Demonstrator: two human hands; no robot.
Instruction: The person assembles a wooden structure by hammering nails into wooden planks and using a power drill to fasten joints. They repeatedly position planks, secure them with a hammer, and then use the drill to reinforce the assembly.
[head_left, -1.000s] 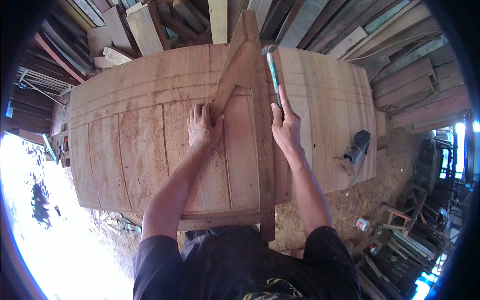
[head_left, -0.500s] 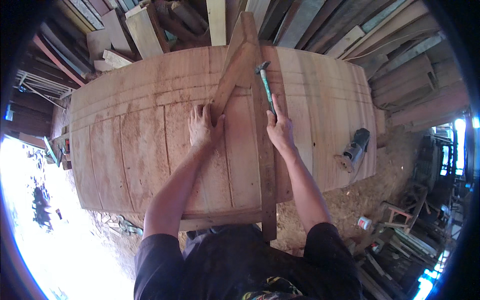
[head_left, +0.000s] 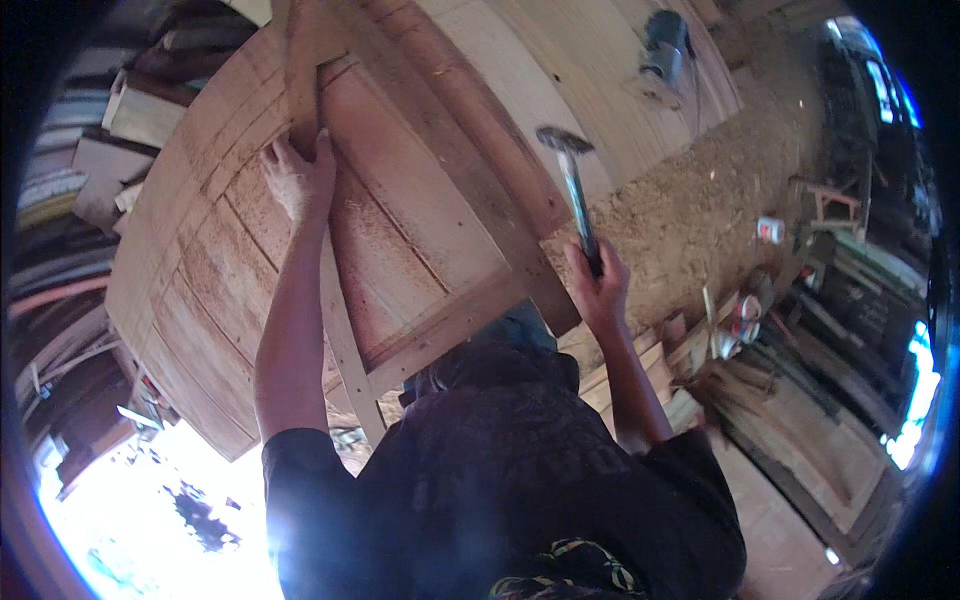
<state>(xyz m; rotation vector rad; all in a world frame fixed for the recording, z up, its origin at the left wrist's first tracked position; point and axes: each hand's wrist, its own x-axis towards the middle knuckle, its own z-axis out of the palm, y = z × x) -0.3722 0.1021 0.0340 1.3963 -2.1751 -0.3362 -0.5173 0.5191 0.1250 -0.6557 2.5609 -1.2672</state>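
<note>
My left hand (head_left: pixel 300 180) is over a long diagonal wooden batten (head_left: pixel 303 80), thumb on one side and fingers on the other, gripping it against the big planked wooden panel (head_left: pixel 215 290). Part of the batten is hidden beneath my hand and forearm. In my right hand (head_left: pixel 603 290) is a hammer (head_left: pixel 574 185), held near the end of its handle, head upward. The hammer is off the wood, to the right of a second batten (head_left: pixel 470 190) that crosses the panel. Both battens extend past the panel's near edge.
A power tool with a dark body (head_left: pixel 668 60) lies on the panel's right part. Sawdust and shavings cover the floor (head_left: pixel 700 200), where a white tub (head_left: pixel 770 230) stands. Stacked boards (head_left: pixel 140 110) line the left side, and more timber (head_left: pixel 800 430) lies at the lower right.
My view has turned and shifted, so the panel appears rotated. My right hand has pulled the hammer back from the crossing batten toward my right side. My left hand stays at the diagonal batten.
</note>
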